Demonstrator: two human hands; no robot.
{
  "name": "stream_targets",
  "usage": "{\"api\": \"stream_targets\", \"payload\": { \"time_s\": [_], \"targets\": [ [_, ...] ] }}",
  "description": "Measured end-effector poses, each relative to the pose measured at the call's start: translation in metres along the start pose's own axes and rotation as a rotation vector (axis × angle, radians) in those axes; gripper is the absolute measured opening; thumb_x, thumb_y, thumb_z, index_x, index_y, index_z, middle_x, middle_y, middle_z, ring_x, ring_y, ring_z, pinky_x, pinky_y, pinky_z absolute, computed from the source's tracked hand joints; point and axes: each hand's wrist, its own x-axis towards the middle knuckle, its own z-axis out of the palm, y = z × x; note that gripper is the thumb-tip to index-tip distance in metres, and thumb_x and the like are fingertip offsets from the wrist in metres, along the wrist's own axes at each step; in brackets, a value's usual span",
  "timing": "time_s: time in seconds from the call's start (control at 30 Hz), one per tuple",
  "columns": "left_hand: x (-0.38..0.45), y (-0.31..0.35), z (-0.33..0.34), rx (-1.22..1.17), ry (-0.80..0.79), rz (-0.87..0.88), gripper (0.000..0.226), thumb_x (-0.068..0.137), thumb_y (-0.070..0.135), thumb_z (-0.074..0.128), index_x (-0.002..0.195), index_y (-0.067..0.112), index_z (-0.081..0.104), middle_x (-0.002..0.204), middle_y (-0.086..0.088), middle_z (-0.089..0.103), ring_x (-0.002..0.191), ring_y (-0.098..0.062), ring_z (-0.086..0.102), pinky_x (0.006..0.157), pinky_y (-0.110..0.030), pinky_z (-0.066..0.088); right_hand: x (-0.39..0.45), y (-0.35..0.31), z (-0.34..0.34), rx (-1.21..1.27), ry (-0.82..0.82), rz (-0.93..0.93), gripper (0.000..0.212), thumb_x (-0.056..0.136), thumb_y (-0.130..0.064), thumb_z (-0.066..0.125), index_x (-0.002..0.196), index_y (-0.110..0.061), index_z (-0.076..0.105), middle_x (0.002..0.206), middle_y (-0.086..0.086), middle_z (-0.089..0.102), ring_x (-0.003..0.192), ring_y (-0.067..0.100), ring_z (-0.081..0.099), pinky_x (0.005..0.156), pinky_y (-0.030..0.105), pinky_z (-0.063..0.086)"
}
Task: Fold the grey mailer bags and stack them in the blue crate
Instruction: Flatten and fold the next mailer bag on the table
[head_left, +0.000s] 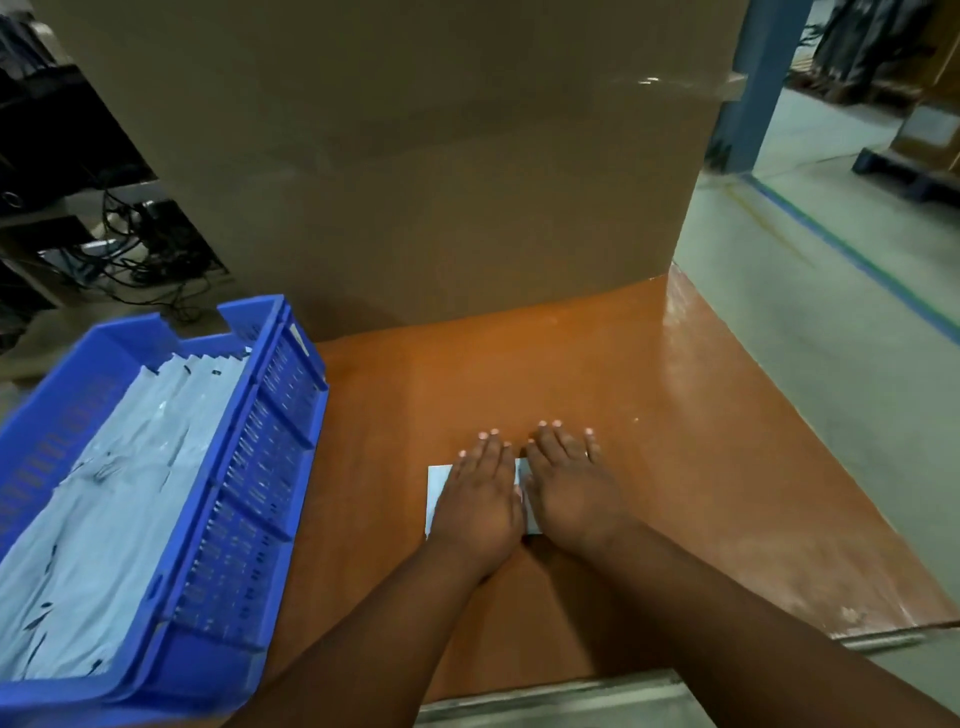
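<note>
Both hands lie flat, fingers straight, side by side on a folded grey mailer bag (438, 491) on the orange bench (649, 415). The left hand (480, 499) and right hand (569, 486) press it down, gripping nothing. The blue crate (270, 447) stands to the left, holding a layer of grey bags (119, 478). A big cardboard box (415, 156) stands behind.

L hand (480, 499), R hand (569, 491): flat, palms down, adjacent.
</note>
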Motion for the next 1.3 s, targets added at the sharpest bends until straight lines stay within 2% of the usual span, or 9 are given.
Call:
{"api": "stream_targets", "payload": {
  "time_s": [0.1, 0.2, 0.3, 0.47, 0.83, 0.97, 1.1, 1.2, 1.3],
  "targets": [
    [0.005, 0.013, 0.012, -0.012, 0.027, 0.077, 0.07, 0.104, 0.039, 0.016, 0.164, 0.01, 0.034, 0.175, -0.011, 0.022, 0.163, -0.027, 0.015, 0.132, -0.046, 0.011, -0.007, 0.012, 0.014, 0.021, -0.01, 0.049, 0.076, 0.1, -0.049, 0.011, 0.165, -0.016, 0.034, 0.175, 0.01, 0.02, 0.163, 0.031, 0.014, 0.128, 0.055, 0.005],
    [0.005, 0.016, 0.028, 0.044, 0.023, 0.109, 0.064, 0.106, 0.037, 0.025, 0.164, 0.011, 0.035, 0.173, -0.01, 0.029, 0.161, -0.027, 0.023, 0.131, -0.046, 0.013, -0.017, 0.019, 0.022, 0.025, -0.002, 0.059, 0.072, 0.105, -0.051, 0.012, 0.168, -0.02, 0.023, 0.177, 0.005, 0.01, 0.164, 0.026, 0.008, 0.128, 0.052, -0.001],
    [0.005, 0.013, 0.036, 0.057, 0.048, 0.107, 0.063, 0.106, 0.035, 0.03, 0.164, 0.011, 0.036, 0.172, -0.01, 0.031, 0.16, -0.026, 0.026, 0.13, -0.048, 0.021, -0.018, 0.018, 0.022, -0.005, -0.01, 0.083, 0.07, 0.106, -0.053, 0.008, 0.17, -0.025, 0.009, 0.177, 0.001, -0.003, 0.164, 0.025, -0.003, 0.128, 0.056, -0.004],
    [0.005, 0.015, 0.036, 0.069, 0.05, 0.106, 0.066, 0.105, 0.035, 0.025, 0.166, 0.011, 0.03, 0.174, -0.01, 0.024, 0.162, -0.026, 0.02, 0.132, -0.047, 0.015, -0.018, 0.016, 0.023, -0.021, -0.041, 0.09, 0.07, 0.105, -0.053, 0.001, 0.169, -0.026, -0.004, 0.176, 0.0, -0.016, 0.162, 0.026, -0.015, 0.128, 0.059, -0.007],
    [0.009, 0.01, 0.022, 0.043, -0.088, 0.105, 0.074, 0.103, 0.044, 0.008, 0.169, 0.012, 0.016, 0.177, -0.006, 0.005, 0.164, -0.022, 0.005, 0.132, -0.047, 0.01, -0.019, 0.017, 0.013, -0.021, -0.072, 0.067, 0.069, 0.107, -0.054, 0.006, 0.169, -0.026, -0.007, 0.176, 0.001, -0.017, 0.162, 0.024, -0.016, 0.127, 0.059, -0.009],
    [0.005, 0.006, 0.005, 0.044, -0.079, 0.073, 0.084, 0.095, 0.048, -0.001, 0.17, 0.012, 0.01, 0.178, -0.007, 0.0, 0.164, -0.022, -0.003, 0.132, -0.04, -0.004, -0.016, 0.017, 0.006, -0.013, -0.029, 0.057, 0.072, 0.107, -0.056, 0.008, 0.17, -0.022, 0.003, 0.177, 0.003, -0.009, 0.163, 0.023, -0.013, 0.126, 0.058, -0.014],
    [0.0, -0.005, -0.005, 0.102, -0.023, 0.061, 0.082, 0.095, 0.044, 0.006, 0.168, 0.009, 0.021, 0.176, -0.012, 0.014, 0.164, -0.025, 0.007, 0.133, -0.043, 0.003, -0.004, 0.0, 0.003, 0.016, 0.015, -0.066, 0.077, 0.101, -0.048, 0.008, 0.168, -0.013, 0.02, 0.177, 0.011, 0.005, 0.164, 0.031, 0.003, 0.129, 0.055, -0.002],
    [-0.002, -0.014, -0.002, 0.093, -0.06, 0.027, 0.086, 0.091, 0.044, 0.001, 0.169, 0.01, 0.017, 0.177, -0.011, 0.01, 0.164, -0.024, 0.004, 0.133, -0.043, 0.002, 0.007, -0.016, 0.015, 0.073, 0.032, -0.135, 0.075, 0.1, -0.045, 0.02, 0.166, -0.012, 0.027, 0.176, 0.012, 0.016, 0.163, 0.03, 0.009, 0.129, 0.048, 0.0],
    [-0.008, -0.021, 0.008, 0.1, -0.083, 0.007, 0.083, 0.093, 0.042, 0.005, 0.169, 0.01, 0.018, 0.177, -0.012, 0.012, 0.164, -0.025, 0.006, 0.133, -0.044, 0.006, 0.006, -0.019, 0.03, 0.078, 0.049, -0.115, 0.07, 0.103, -0.042, 0.023, 0.166, -0.012, 0.029, 0.175, 0.01, 0.019, 0.163, 0.026, 0.013, 0.132, 0.052, 0.007]
  ]
}}
